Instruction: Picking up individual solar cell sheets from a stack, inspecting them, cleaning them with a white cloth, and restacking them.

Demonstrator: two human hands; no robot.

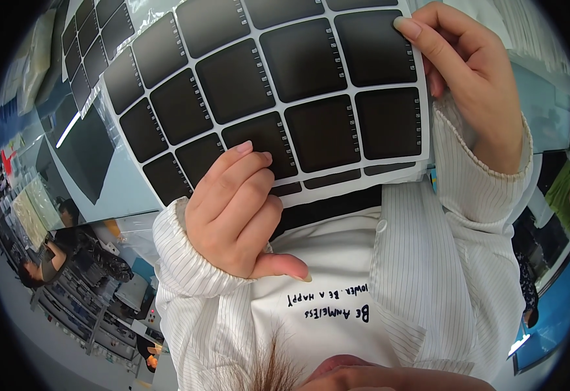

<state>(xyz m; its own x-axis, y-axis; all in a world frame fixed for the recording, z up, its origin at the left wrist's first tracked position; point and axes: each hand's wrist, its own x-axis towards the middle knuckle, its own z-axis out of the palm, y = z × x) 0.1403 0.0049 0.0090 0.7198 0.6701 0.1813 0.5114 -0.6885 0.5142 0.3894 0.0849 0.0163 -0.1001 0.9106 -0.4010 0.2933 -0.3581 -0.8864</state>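
Note:
A large white sheet with rows of black rounded-square stickers spreads in front of me, tilted slightly. Along its lower edge another sheet of the same kind peeks out from beneath. My right hand pinches the top sheet's right edge, thumb on the face and fingers curled behind. Over the lower left part of the sheet lies my left hand, its fingers loosely bent and its thumb stretched away toward me. Nothing shows between that thumb and the fingers.
At the far left of the table lies another sheet of black stickers with clear plastic wrap by it. A dark flat piece rests nearer. White sheets are stacked at the far right. Another person is at the left; green clothing shows at the right.

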